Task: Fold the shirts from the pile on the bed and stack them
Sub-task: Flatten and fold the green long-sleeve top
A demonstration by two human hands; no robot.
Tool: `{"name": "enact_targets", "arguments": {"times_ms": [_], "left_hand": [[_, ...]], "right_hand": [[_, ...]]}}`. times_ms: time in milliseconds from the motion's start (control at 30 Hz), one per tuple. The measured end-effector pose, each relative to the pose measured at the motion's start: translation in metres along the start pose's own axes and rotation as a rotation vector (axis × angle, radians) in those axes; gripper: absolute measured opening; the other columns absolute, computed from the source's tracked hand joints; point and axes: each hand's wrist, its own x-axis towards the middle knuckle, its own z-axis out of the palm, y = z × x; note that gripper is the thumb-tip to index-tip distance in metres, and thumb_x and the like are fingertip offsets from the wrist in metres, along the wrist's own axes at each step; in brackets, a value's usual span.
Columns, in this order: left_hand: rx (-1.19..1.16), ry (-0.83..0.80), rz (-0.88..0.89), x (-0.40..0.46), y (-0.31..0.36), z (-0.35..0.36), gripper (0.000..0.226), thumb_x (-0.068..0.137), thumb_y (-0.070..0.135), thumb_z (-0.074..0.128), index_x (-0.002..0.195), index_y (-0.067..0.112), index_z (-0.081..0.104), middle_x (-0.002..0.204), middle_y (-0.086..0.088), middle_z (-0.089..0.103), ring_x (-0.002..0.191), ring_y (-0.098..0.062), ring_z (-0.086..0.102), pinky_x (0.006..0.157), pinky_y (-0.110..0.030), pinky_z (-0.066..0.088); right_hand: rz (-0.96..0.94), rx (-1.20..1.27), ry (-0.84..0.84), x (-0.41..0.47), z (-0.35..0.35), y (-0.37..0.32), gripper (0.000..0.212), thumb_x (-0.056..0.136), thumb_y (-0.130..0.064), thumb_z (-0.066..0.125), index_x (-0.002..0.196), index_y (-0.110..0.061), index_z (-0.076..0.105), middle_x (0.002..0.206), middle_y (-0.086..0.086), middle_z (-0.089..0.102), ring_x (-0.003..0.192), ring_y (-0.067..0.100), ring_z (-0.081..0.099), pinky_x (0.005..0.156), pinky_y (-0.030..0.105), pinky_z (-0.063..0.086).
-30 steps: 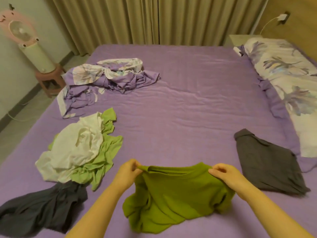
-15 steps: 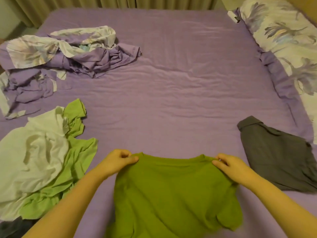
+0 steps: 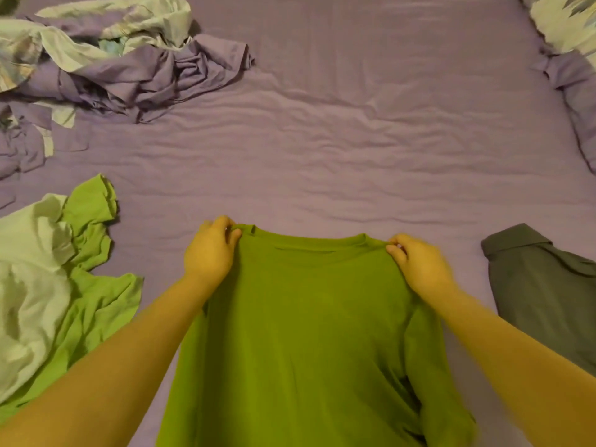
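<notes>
Left hand (image 3: 211, 250), right hand (image 3: 416, 262) pinching smooth green shirt (image 3: 306, 333) shoulders, wrinkled purple bedsheet (image 3: 322, 140)

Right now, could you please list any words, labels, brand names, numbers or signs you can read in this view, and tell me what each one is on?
None: no readable text shows.
The olive green shirt held by the left hand and right hand is plain.
The grey shirt and the pile show no print or tag.

green shirt (image 3: 300, 333) hem cut off below, grey garment (image 3: 545, 291) cropped right
</notes>
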Motion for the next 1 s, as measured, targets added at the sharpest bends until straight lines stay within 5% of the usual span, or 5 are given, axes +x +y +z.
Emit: {"name": "enact_targets", "arguments": {"times_ms": [233,433,600,800,1000], "left_hand": [[0.053,0.072,0.034,0.042,0.010,0.014,0.024,0.096,0.024,0.050,0.105,0.002,0.056,0.104,-0.025,0.052,0.093,-0.043,0.053,0.075,-0.048,0.042],[0.046,0.006,-0.134,0.034,0.008,0.052,0.026,0.092,0.032,0.058,0.098,0.006,0.056,0.102,-0.021,0.062,0.098,-0.039,0.057,0.075,-0.042,0.040],[0.214,0.076,-0.229,0.030,0.020,0.048,0.045,0.081,0.035,0.071,0.113,0.008,0.053,0.120,-0.022,0.053,0.115,-0.040,0.046,0.090,-0.048,0.037],[0.252,0.080,0.305,-0.003,0.078,0.073,0.046,0.082,0.016,0.063,0.127,0.009,0.055,0.138,-0.021,0.045,0.127,-0.039,0.040,0.107,-0.048,0.030],[0.246,-0.313,0.673,-0.041,0.147,0.138,0.042,0.100,0.029,0.035,0.141,0.029,0.039,0.155,0.001,0.027,0.145,-0.021,0.016,0.117,-0.044,0.008]], "right_hand": [[-0.093,0.043,0.100,0.052,0.007,-0.007,0.022,0.095,-0.026,0.051,0.102,-0.011,0.065,0.104,0.018,0.064,0.100,0.035,0.057,0.081,0.044,0.046],[-0.144,0.026,0.214,0.077,0.010,-0.003,0.025,0.096,-0.024,0.050,0.110,-0.014,0.068,0.114,0.017,0.065,0.105,0.034,0.059,0.085,0.040,0.045],[-0.170,-0.021,0.027,0.088,0.011,-0.001,0.036,0.097,-0.021,0.048,0.131,-0.009,0.052,0.129,0.017,0.057,0.118,0.034,0.052,0.098,0.040,0.039],[0.022,0.128,0.120,-0.004,0.032,0.035,0.062,0.088,-0.023,0.063,0.139,0.000,0.038,0.138,0.021,0.045,0.127,0.037,0.042,0.106,0.044,0.031],[0.221,0.173,0.142,-0.096,0.054,0.063,0.055,0.082,-0.030,0.070,0.129,-0.007,0.052,0.121,0.014,0.060,0.108,0.034,0.056,0.088,0.043,0.046]]}}
